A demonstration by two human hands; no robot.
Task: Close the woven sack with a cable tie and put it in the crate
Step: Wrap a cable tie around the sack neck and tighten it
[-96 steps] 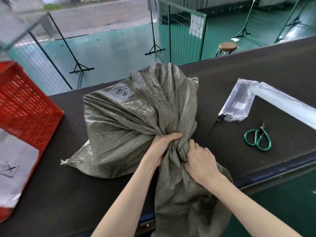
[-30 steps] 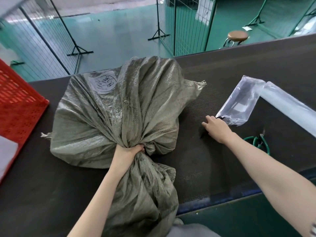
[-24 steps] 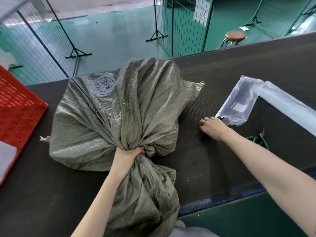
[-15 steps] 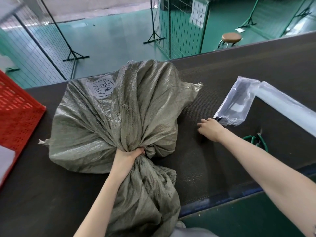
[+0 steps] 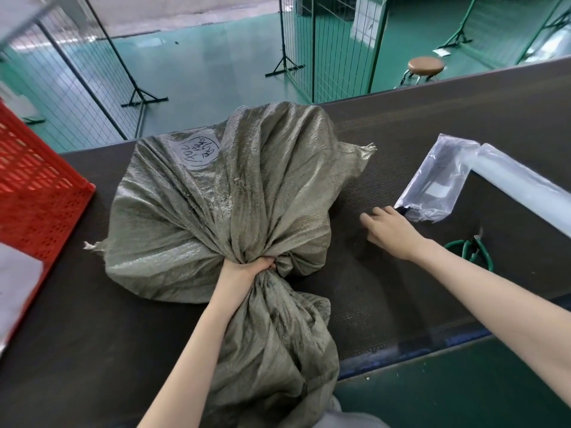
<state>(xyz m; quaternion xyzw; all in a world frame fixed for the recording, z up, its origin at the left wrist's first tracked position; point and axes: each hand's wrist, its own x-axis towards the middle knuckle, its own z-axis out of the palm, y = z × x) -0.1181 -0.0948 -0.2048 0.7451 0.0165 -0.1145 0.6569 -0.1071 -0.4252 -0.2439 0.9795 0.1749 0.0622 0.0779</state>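
A grey-green woven sack [image 5: 216, 199] lies on the dark table [image 5: 432, 143], its neck twisted together and its loose mouth hanging over the near edge. My left hand [image 5: 247, 268] is clenched around that twisted neck. My right hand [image 5: 391, 230] rests on the table to the right of the sack, fingers spread, beside the torn end of a clear plastic bag [image 5: 438, 183] from which black cable ties [image 5: 401, 210] poke out. I cannot tell whether a tie is pinched under the fingers. The red crate [image 5: 37, 193] stands at the left edge.
Green-handled scissors [image 5: 472, 250] lie right of my right forearm. A long clear plastic roll [image 5: 525, 189] stretches to the right edge. White paper [image 5: 15, 288] hangs on the crate's side. Wire fence panels and a stool [image 5: 425, 67] stand on the green floor beyond.
My right hand let go of the sack neck and went right to the plastic bag's open end, where it has shifted slightly left. My left hand keeps its grip on the neck.
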